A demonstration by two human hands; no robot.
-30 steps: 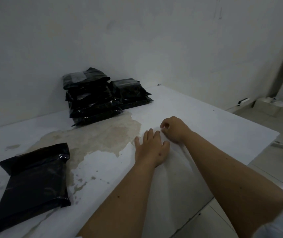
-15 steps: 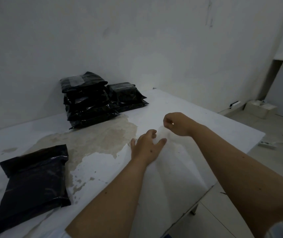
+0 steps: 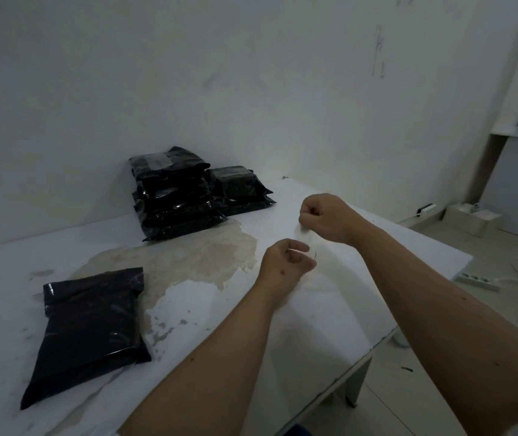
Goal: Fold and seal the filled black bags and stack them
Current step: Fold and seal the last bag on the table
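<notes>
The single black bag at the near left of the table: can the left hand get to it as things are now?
Probably yes. The left hand is raised over the table, fingers curled, and nothing lies between it and the single black bag.

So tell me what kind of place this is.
Probably a bare back room used for packing orders: a stained white worktable, a stack of sealed black bags by the plain wall, and one more black bag waiting.
</notes>
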